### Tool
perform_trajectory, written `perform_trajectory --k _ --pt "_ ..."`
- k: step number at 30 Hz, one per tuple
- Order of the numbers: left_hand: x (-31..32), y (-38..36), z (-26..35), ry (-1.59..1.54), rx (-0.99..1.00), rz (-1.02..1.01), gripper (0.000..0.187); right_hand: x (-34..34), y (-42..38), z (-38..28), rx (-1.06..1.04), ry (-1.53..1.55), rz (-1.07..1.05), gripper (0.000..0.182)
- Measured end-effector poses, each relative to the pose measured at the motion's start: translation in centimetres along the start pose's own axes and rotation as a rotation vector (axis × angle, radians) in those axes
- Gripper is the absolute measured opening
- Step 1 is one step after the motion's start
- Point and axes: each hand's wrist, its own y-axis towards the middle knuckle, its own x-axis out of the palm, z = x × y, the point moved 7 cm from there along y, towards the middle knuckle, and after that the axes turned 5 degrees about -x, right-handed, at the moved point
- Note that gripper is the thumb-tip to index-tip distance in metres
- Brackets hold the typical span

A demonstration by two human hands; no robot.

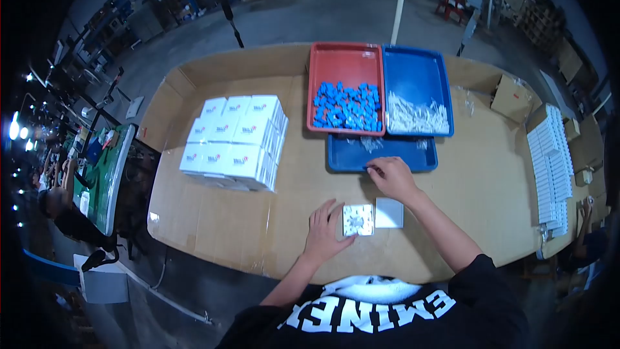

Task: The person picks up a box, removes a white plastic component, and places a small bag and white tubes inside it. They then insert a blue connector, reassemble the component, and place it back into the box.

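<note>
My left hand (324, 234) grips the left side of a small square white box (359, 232), with the thumb along its near edge and the fingers at its far corner. A pale, patterned insert shows inside the box. Just to its right lies a flat white square (389, 213), perhaps the lid, touching or almost touching it. My right hand (391, 176) is at the near rim of the lower blue tray (342, 163), thumb and fingertips pinched together. Whatever is between those fingertips is too small to make out.
A red tray (347, 64) of blue plastic pieces and a blue tray (416, 68) of thin whitish packets stand behind. Stacked white boxes (236, 132) are at left, rows of white boxes (549, 168) at right. A person (74, 220) is at a green table (106, 174).
</note>
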Motion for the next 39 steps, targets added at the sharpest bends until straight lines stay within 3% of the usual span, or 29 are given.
perform_trajectory --k 4,7,12,19,26,32,34,39 --pt "0.5 0.2 -0.3 0.01 -0.014 -0.065 0.091 -2.0 6.1 3.0 0.066 0.112 0.241 0.022" --pt "0.6 0.2 -0.4 0.035 -0.003 -0.085 0.092 -2.0 11.3 3.5 -0.038 0.074 0.328 0.023" --pt "0.9 0.2 -0.5 0.033 -0.007 -0.135 0.092 -0.5 19.3 2.9 -0.214 -0.093 0.285 0.027" --pt "1.0 0.1 -0.8 0.027 -0.019 -0.13 0.093 1.8 25.2 3.3 -0.264 -0.306 0.201 0.03" --pt "1.1 0.1 -0.9 0.029 -0.027 -0.149 0.093 1.7 25.7 3.4 -0.243 -0.307 0.188 0.023" --pt "1.1 0.0 -0.9 0.038 -0.033 -0.164 0.093 -0.8 22.9 2.6 -0.246 -0.13 0.328 0.02" --pt "1.2 0.2 -0.7 0.024 -0.023 -0.161 0.092 -4.9 20.0 -0.3 -0.438 0.011 0.628 0.019" --pt "1.1 0.2 -0.7 0.024 -0.032 -0.138 0.09 -12.0 13.7 -6.5 -0.492 0.196 0.841 0.023"
